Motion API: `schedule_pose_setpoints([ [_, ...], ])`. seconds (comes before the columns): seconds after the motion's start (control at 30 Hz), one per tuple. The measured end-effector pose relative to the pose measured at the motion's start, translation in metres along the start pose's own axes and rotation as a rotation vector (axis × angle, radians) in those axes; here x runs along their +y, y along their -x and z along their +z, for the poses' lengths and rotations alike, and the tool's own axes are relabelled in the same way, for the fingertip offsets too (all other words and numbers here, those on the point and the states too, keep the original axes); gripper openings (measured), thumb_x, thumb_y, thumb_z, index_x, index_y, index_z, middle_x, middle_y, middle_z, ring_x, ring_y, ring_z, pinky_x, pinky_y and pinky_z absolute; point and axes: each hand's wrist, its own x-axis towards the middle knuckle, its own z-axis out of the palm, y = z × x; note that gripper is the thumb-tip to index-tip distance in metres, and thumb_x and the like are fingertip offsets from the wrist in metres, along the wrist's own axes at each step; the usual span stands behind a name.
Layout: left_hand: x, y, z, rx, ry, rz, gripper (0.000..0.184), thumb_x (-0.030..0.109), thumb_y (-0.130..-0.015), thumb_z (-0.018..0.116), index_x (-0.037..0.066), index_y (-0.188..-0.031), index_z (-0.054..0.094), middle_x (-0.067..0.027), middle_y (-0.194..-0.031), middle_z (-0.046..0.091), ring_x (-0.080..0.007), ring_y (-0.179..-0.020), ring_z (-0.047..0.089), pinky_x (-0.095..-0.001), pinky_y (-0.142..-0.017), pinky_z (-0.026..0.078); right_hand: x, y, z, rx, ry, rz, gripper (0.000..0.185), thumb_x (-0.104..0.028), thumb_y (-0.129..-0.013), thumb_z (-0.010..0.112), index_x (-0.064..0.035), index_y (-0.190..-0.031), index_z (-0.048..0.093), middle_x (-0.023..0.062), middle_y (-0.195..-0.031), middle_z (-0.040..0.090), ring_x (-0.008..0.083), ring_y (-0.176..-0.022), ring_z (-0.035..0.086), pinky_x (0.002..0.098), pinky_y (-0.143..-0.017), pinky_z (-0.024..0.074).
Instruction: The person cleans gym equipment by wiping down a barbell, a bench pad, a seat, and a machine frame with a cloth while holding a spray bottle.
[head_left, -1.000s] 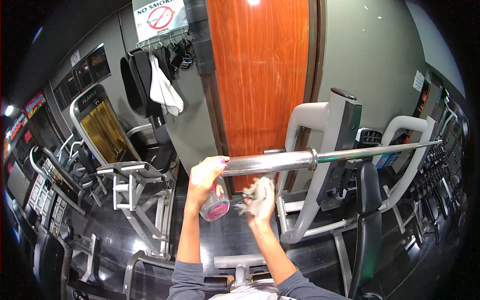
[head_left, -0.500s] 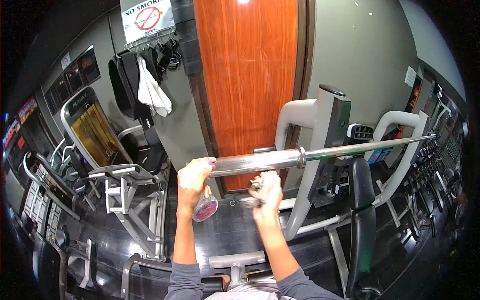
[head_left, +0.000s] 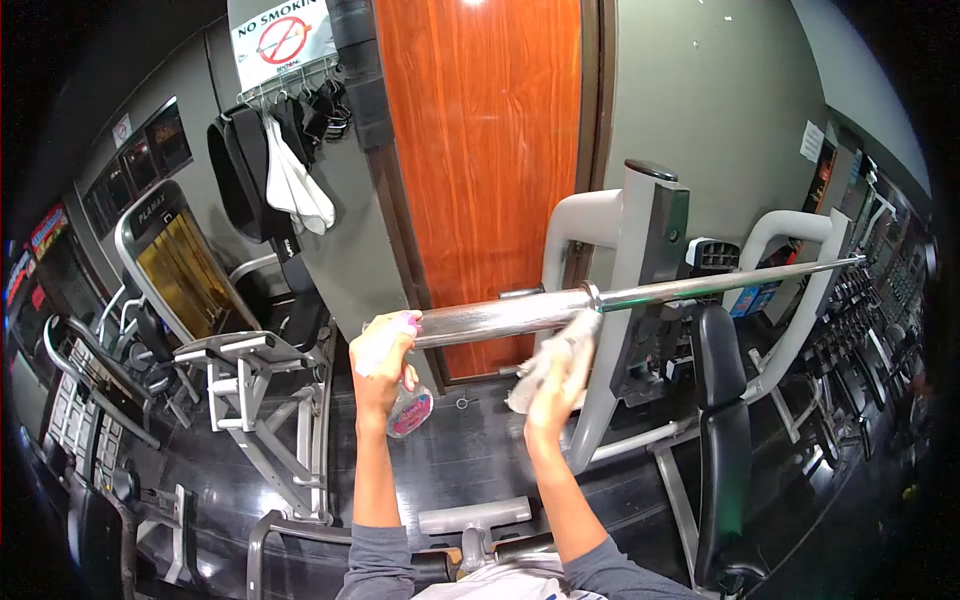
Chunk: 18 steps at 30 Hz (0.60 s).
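Note:
A shiny metal barbell [head_left: 500, 318] runs from the centre away to the right, its thick sleeve nearest me. My left hand [head_left: 382, 362] is at the sleeve's near end, wrapped round a clear spray bottle [head_left: 411, 412] with a pink and blue label that hangs below the palm. My right hand [head_left: 560, 392] holds a crumpled greyish-white cloth [head_left: 545, 368] just under the sleeve, near the collar [head_left: 593, 297]. The cloth reaches up to the collar's underside.
An orange wooden door [head_left: 480, 150] stands ahead. Grey gym machine frames [head_left: 640, 260] and a black padded bench [head_left: 722, 440] are on the right. A weight machine [head_left: 170, 255] stands at left, near hanging straps and a white cloth [head_left: 295, 185]. Dumbbell racks [head_left: 850, 340] line the far right.
My right hand has moved right along the sleeve with the cloth, from its middle to the collar. My left hand keeps its place at the sleeve's end. The view has shifted slightly.

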Motion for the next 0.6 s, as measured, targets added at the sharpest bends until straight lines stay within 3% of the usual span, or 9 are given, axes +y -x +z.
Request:
schedule_pose_setpoints([
  [0.03,-0.001,-0.001,0.0,0.015,-0.003,-0.008,0.027,0.014,-0.094,0.058,-0.004,-0.111,0.067,-0.0064,-0.081,0.059,-0.011,-0.042,0.052,-0.0241,-0.039,0.045,0.002,-0.011,0.01,0.027,0.449,-0.478,0.052,-0.02,-0.103,0.05,0.0031,-0.148,0.035,0.0178,-0.131,0.059,0.0306,-0.117,0.061,0.0366,-0.103,0.0454],
  [0.07,-0.003,-0.001,0.001,0.03,-0.009,-0.015,0.026,0.014,-0.094,0.058,-0.004,-0.111,0.068,-0.0063,-0.081,0.059,-0.0109,-0.042,0.052,-0.0243,-0.039,0.045,0.002,-0.007,0.015,-0.054,0.405,-0.382,0.052,-0.015,-0.101,0.053,0.0009,-0.148,0.038,0.0239,-0.145,0.048,0.032,-0.14,0.04,0.041,-0.117,0.0284],
  [0.2,-0.006,0.002,0.013,0.111,0.012,0.01,0.025,0.013,-0.095,0.058,-0.003,-0.111,0.067,-0.0066,-0.082,0.061,-0.0108,-0.043,0.053,-0.0243,-0.039,0.044,-0.016,0.014,0.024,-0.469,0.775,-0.505,0.059,-0.014,-0.089,0.063,-0.0079,-0.145,0.046,0.0206,-0.128,0.059,0.0382,-0.115,0.059,0.0448,-0.099,0.0471],
  [0.23,-0.004,0.003,0.015,0.11,0.014,0.008,0.025,0.013,-0.095,0.058,-0.003,-0.111,0.067,-0.0066,-0.082,0.061,-0.0108,-0.043,0.053,-0.0243,-0.039,0.044,-0.019,0.016,0.027,-0.434,0.75,-0.558,0.057,-0.015,-0.084,0.066,-0.0174,-0.14,0.054,0.0148,-0.12,0.063,0.0347,-0.101,0.063,0.0446,-0.088,0.0524],
  [0.37,0.008,0.009,0.017,0.093,0.018,-0.049,0.025,0.015,-0.095,0.06,-0.003,-0.111,0.066,-0.0103,-0.09,0.067,-0.0108,-0.044,0.054,-0.0242,-0.04,0.045,-0.041,-0.015,-0.004,-0.357,0.947,-0.625,0.05,-0.016,-0.083,0.066,-0.0284,-0.131,0.063,0.0087,-0.108,0.065,0.031,-0.093,0.065,0.0429,-0.079,0.0553],
  [0.4,0.011,0.01,0.017,0.052,0.009,-0.055,0.024,0.016,-0.095,0.061,-0.002,-0.111,0.065,-0.0115,-0.093,0.069,-0.0109,-0.045,0.055,-0.0241,-0.041,0.046,-0.044,-0.025,-0.011,-0.282,0.953,-0.65,0.049,-0.015,-0.082,0.066,-0.0275,-0.13,0.063,0.0087,-0.103,0.065,0.0318,-0.088,0.065,0.0426,-0.077,0.0557],
  [0.47,0.017,0.009,0.024,0.014,-0.009,-0.048,0.025,0.017,-0.095,0.061,-0.003,-0.111,0.065,-0.0119,-0.093,0.07,-0.0113,-0.045,0.056,-0.0244,-0.043,0.047,-0.079,-0.029,-0.01,-0.304,1.083,-0.436,0.047,-0.016,-0.082,0.065,-0.0252,-0.129,0.064,0.009,-0.102,0.067,0.0339,-0.086,0.066,0.0416,-0.078,0.056],
  [0.53,0.024,0.005,0.034,-0.026,-0.021,-0.042,0.026,0.018,-0.096,0.062,-0.003,-0.11,0.065,-0.0123,-0.094,0.07,-0.0117,-0.046,0.056,-0.0246,-0.044,0.048,-0.093,-0.03,0.006,-0.312,1.033,-0.496,0.042,-0.019,-0.084,0.064,-0.0227,-0.125,0.066,0.0116,-0.101,0.069,0.0354,-0.087,0.068,0.0423,-0.079,0.0556],
  [0.6,0.031,-0.003,0.044,-0.136,0.047,-0.092,0.025,0.017,-0.095,0.065,-0.005,-0.107,0.066,-0.008,-0.082,0.067,-0.011,-0.047,0.057,-0.0251,-0.046,0.048,-0.106,-0.031,0.029,-0.68,1.102,-0.45,0.037,-0.025,-0.085,0.064,-0.019,-0.121,0.068,0.014,-0.101,0.071,0.0356,-0.09,0.069,0.044,-0.08,0.055],
])
